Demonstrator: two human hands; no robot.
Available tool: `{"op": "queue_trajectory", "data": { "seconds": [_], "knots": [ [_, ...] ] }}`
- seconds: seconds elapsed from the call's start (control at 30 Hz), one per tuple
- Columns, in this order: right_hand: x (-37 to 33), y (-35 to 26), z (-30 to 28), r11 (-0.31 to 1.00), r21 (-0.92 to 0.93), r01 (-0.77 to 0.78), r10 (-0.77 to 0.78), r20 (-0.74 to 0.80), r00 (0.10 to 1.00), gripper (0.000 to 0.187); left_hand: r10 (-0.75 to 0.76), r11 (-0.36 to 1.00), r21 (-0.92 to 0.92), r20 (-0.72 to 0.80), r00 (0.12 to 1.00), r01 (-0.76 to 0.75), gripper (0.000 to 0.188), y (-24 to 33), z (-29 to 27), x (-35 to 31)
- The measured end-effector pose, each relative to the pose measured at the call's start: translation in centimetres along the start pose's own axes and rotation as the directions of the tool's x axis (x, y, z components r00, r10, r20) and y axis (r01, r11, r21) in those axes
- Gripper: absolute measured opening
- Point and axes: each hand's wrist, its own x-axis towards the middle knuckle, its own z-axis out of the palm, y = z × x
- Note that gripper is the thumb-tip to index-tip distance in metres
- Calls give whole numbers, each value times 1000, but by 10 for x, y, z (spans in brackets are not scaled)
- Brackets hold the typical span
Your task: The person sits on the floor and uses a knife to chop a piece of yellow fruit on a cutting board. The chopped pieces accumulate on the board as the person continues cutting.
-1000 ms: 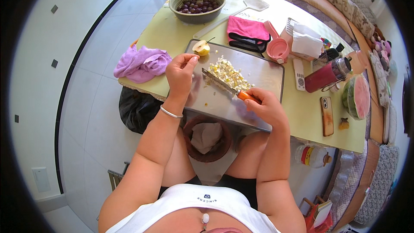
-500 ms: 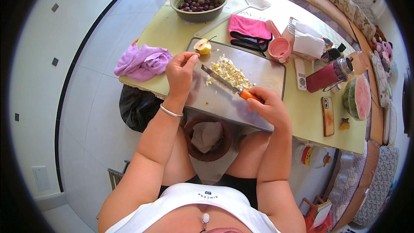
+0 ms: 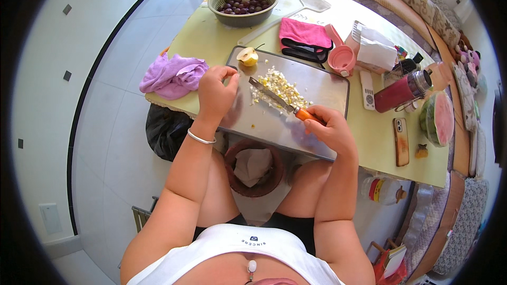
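My right hand (image 3: 334,131) grips the orange handle of a kitchen knife (image 3: 273,95). Its blade lies slanted over a heap of finely chopped pale fruit (image 3: 285,85), tip toward the upper left. Under the heap is a metal cutting board (image 3: 322,82) with a dark rim. My left hand (image 3: 215,94), with a bangle on the wrist, hovers by the board's left edge. Its thumb and fingertips are pinched together; whatever is between them is too small to make out. A cut pear (image 3: 247,57) with its stem sits at the board's far left corner, cut face showing.
Left of the board lies a purple cloth (image 3: 171,76); beyond are a colander (image 3: 244,18) of dark grapes, a fly swatter (image 3: 316,3) and a pink cloth (image 3: 303,34). On the right stand a bottle (image 3: 401,92), phone (image 3: 401,142) and cut watermelon (image 3: 438,119). A bin (image 3: 232,179) is below.
My left hand has drawn slightly left and down, away from the pear. The right hand and knife have barely shifted.
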Motion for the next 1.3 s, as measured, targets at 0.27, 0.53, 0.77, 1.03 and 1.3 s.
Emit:
{"op": "queue_trajectory", "data": {
  "seconds": [0.27,0.53,0.77,1.03,1.3],
  "knots": [
    [1,5,-2,990,142,-26,33,-43,999,22,82,850,481,282,956,-215,9,-1,-6,-20],
    [2,7,-8,995,84,-53,59,-65,996,23,92,836,489,323,942,-250,10,18,11,-47],
    [-1,3,-5,965,261,-25,59,-124,991,24,203,942,196,315,927,-272,23,42,8,-44],
    [1,9,-9,981,192,-38,64,-132,989,23,160,940,222,384,909,-259,36,52,-2,-39],
    [8,24,-10,997,71,-23,35,-171,985,23,-35,930,319,570,821,-182,49,50,-10,-39]
  ]
}}
